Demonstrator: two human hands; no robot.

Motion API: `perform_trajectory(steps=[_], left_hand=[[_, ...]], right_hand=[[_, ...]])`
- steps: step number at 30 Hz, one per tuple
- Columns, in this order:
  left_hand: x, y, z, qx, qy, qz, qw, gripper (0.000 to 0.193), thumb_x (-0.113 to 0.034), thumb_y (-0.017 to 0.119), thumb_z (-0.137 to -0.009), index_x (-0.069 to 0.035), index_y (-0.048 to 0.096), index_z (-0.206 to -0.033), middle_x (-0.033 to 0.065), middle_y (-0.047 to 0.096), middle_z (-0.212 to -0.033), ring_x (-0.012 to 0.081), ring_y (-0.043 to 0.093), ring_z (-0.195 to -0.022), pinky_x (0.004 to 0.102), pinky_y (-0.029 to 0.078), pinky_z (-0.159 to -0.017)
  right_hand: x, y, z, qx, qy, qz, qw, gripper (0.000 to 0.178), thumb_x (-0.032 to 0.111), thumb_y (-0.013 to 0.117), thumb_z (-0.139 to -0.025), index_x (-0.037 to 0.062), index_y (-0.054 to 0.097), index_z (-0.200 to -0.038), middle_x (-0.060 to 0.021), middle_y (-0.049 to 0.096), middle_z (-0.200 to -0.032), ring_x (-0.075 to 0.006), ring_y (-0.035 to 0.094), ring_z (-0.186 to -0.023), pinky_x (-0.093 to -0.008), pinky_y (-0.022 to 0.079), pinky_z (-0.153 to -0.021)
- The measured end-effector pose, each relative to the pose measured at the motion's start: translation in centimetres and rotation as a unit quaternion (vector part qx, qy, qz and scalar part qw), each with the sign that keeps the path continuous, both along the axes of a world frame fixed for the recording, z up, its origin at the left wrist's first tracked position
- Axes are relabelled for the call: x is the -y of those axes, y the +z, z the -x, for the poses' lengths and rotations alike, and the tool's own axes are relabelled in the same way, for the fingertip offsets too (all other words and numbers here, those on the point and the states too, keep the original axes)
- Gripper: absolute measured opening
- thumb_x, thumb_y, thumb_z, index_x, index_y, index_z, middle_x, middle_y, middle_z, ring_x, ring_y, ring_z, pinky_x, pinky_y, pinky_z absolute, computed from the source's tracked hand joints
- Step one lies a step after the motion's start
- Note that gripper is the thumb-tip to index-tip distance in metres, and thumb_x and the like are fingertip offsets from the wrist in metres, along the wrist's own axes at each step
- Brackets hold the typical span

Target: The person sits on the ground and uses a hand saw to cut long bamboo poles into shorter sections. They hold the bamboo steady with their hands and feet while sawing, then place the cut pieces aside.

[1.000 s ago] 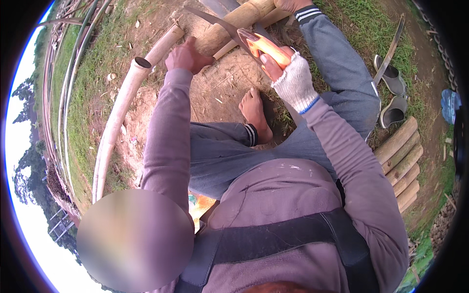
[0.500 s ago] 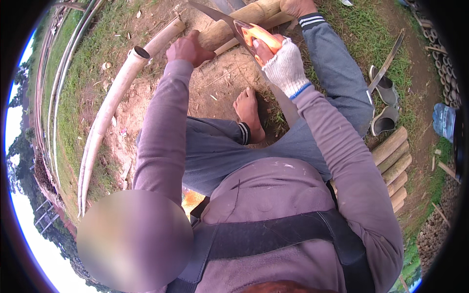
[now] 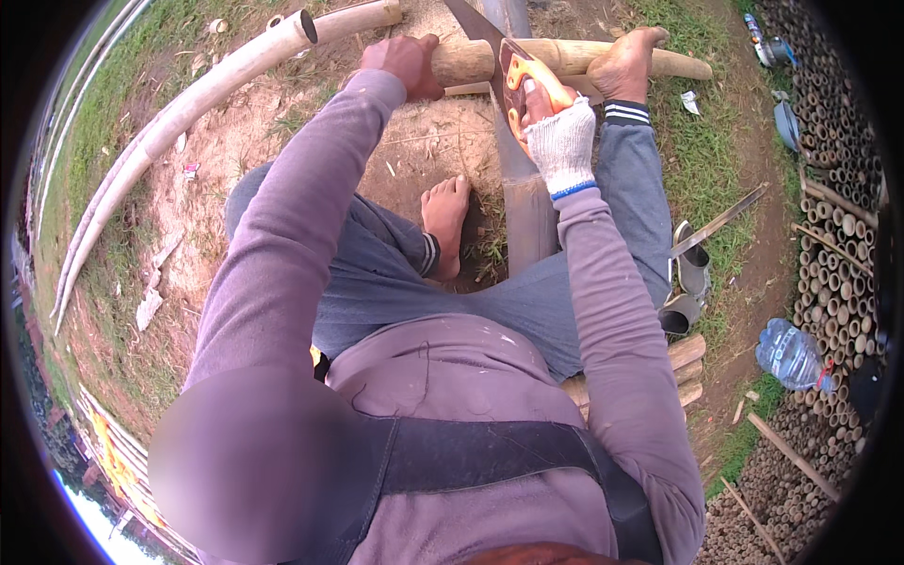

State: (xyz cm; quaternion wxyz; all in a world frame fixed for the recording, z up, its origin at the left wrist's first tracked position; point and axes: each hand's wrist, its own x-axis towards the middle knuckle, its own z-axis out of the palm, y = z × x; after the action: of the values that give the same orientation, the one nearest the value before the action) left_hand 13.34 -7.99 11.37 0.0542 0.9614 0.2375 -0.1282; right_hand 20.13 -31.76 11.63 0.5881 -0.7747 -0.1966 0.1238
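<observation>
My bare left hand (image 3: 403, 66) is closed round the left end of a thick bamboo pole (image 3: 463, 62). A handsaw (image 3: 516, 72) with an orange handle is in my right hand (image 3: 557, 137), which wears a white knitted glove with bare fingertips showing. The saw's blade crosses the pole just right of my left hand; how deep it sits in the bamboo is hidden. My bare right foot (image 3: 623, 68) presses on the pole farther right. Beneath the pole runs a grey beam (image 3: 532, 221), toward my lap.
Long pale bamboo poles (image 3: 202, 94) lie at the left. To the right are a long-bladed knife (image 3: 720, 221), a pair of slip-on shoes (image 3: 680, 314), a clear plastic bottle (image 3: 793, 355) and stacked bamboo pieces (image 3: 833, 282). Short bamboo lengths (image 3: 687, 367) lie by my right hip.
The whole view has turned, so the pole now lies nearly level and more of the right side shows. Both hands keep their holds on the pole and saw.
</observation>
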Motion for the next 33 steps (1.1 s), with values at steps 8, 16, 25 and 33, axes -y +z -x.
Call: perform_trajectory(steps=[8,16,25,33], left_hand=[[0.0,-0.5,0.8,0.024,0.007,0.010,1.000,0.064,-0.038,0.087,-0.072,-0.015,0.067,-0.128,0.0143,0.078,-0.108,0.0352,0.077,-0.101,0.0484,0.063,-0.084],[-0.1,0.3,-0.1,0.039,0.002,0.008,0.999,0.064,-0.037,0.088,-0.073,-0.018,0.068,-0.131,0.0113,0.078,-0.110,0.0319,0.077,-0.103,0.0464,0.063,-0.086],[0.0,-1.1,0.6,0.024,0.010,0.012,1.000,0.068,-0.036,0.088,-0.073,-0.019,0.066,-0.135,0.0102,0.078,-0.110,0.0309,0.077,-0.104,0.0448,0.063,-0.086],[0.1,0.1,-0.2,0.035,0.003,0.015,0.999,0.068,-0.037,0.089,-0.072,-0.021,0.067,-0.135,0.0096,0.079,-0.114,0.0307,0.077,-0.106,0.0458,0.062,-0.088]], right_hand=[[17.3,1.1,12.1,-0.124,-0.037,-0.069,0.989,0.024,0.019,0.071,-0.105,0.0009,0.056,-0.099,-0.0042,0.061,-0.067,-0.0095,0.059,-0.054,-0.0259,0.051,-0.051],[-0.1,-1.5,-0.9,-0.087,0.022,-0.055,0.994,0.022,0.021,0.074,-0.104,0.0025,0.062,-0.106,-0.0008,0.065,-0.071,-0.0085,0.060,-0.053,-0.0254,0.048,-0.048],[17.1,0.2,11.5,-0.096,-0.023,-0.071,0.993,0.025,0.019,0.069,-0.105,0.0006,0.054,-0.098,-0.0042,0.058,-0.063,-0.0104,0.058,-0.051,-0.0261,0.049,-0.048],[1.2,-1.5,0.8,-0.058,0.011,-0.032,0.998,0.024,0.024,0.074,-0.105,0.0017,0.064,-0.105,-0.0014,0.064,-0.068,-0.0080,0.058,-0.050,-0.0258,0.045,-0.045]])
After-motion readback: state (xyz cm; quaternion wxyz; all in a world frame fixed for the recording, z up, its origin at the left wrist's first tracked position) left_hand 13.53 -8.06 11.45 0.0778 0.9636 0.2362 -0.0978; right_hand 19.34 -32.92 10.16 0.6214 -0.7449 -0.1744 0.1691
